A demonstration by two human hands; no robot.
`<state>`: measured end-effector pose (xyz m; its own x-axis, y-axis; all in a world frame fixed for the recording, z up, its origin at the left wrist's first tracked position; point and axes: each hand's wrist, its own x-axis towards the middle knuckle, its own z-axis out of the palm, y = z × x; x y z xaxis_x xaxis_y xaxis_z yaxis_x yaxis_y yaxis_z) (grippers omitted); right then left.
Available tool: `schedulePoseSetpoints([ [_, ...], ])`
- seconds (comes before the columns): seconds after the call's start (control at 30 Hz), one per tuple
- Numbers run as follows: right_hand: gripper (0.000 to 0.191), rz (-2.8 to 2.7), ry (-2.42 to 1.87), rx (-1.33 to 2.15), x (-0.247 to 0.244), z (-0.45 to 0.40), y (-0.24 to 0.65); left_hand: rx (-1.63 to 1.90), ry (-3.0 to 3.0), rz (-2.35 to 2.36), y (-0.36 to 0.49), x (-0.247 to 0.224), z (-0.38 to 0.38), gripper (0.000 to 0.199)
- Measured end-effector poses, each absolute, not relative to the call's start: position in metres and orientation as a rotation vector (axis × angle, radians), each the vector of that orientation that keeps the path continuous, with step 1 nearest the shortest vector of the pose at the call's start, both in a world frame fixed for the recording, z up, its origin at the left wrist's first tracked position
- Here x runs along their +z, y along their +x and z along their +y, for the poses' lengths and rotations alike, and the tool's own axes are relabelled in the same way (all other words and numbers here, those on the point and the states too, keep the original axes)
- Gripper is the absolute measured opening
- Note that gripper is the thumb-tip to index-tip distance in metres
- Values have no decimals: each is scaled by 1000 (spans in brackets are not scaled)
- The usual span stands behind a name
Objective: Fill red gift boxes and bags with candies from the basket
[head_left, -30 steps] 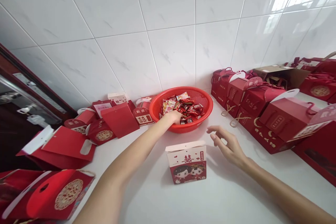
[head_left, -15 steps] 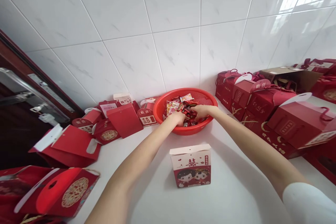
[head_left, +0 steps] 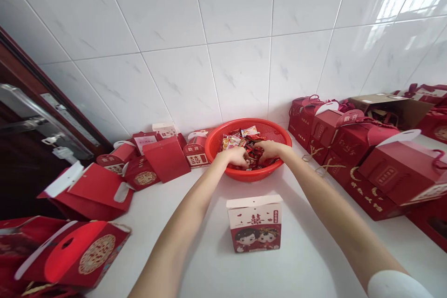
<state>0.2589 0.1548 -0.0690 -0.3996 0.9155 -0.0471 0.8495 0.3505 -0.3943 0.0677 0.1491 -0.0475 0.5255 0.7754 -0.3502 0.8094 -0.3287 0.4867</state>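
Observation:
A red plastic basket (head_left: 251, 178) with perforated sides holds a pile of wrapped candies (head_left: 232, 141) in red, white and multicoloured wrappers. My left hand (head_left: 237, 156) reaches into its near left part, fingers bent down among the candies and apart. From the right comes my right hand (head_left: 268, 150), its thumb and fingers curved and spread over the dark red candies; the fingertips are partly hidden in the pile. Nearer to me, between my forearms, a small red and white gift box (head_left: 254, 223) with two cartoon figures stands upright on the white table (head_left: 300, 251).
Several red gift boxes (head_left: 167, 158) line the left, with larger ones (head_left: 94, 253) at the near left. More red boxes (head_left: 394, 167) are stacked on the right, before an open cardboard box (head_left: 408, 107). Behind the basket rises a tiled wall (head_left: 240, 74); a dark door (head_left: 31, 158) stands at far left.
The candies bunched up between my hands have dropped back into the pile. My fingers have spread, and my hands have moved slightly within the basket. The gift box stays in place.

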Motion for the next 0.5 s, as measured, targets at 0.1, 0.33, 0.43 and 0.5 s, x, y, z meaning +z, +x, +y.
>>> schedulePoseSetpoints([
  [0.1, 57, -2420, -1588, 608, -64, 151, 257, 85, 2038, 1195, 64, -46, 149, 27],
  [0.33, 24, -2337, -1382, 701, -58, 145, 253, 513, 1956, 1096, 63, -48, 155, 28],
  [0.43, 21, -2280, -1311, 729, -58, 144, 255, 632, 1946, 1095, 63, -51, 159, 25],
  [0.5, 21, -2247, -1252, 760, -57, 144, 256, 717, 1941, 1088, 63, -52, 160, 25],
])
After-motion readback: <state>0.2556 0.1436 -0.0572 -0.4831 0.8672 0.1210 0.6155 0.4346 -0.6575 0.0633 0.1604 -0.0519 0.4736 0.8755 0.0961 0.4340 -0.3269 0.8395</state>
